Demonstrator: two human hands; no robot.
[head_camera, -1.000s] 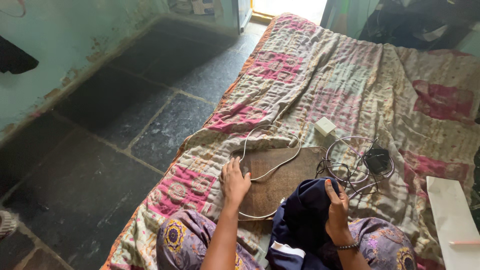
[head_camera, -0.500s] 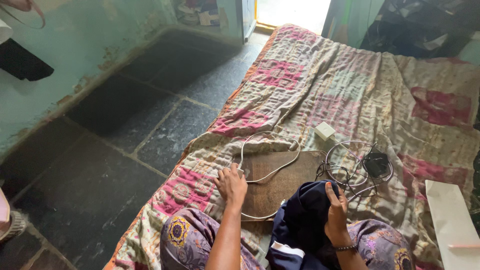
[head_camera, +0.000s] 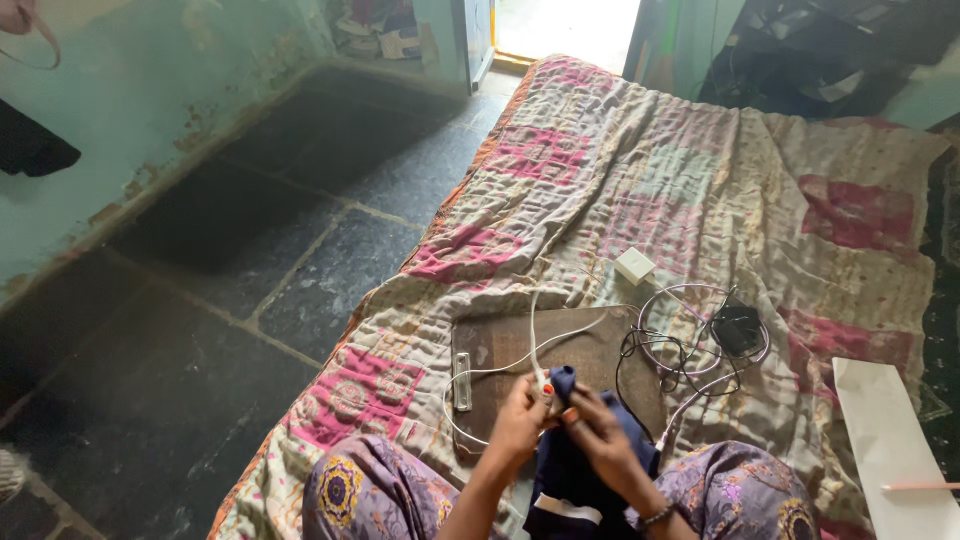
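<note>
Your left hand and right hand meet in front of you above your lap, touching at the fingertips. Both forearms rise from the bottom edge and angle inward. Your left fingers curl closed in a pinch; your right fingers bend shut too, a dark bracelet at that wrist

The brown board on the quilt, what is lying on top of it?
On the brown board lie a white cable and a pale strip near its left edge. Both hands and the dark blue cloth cover its near part.
</note>
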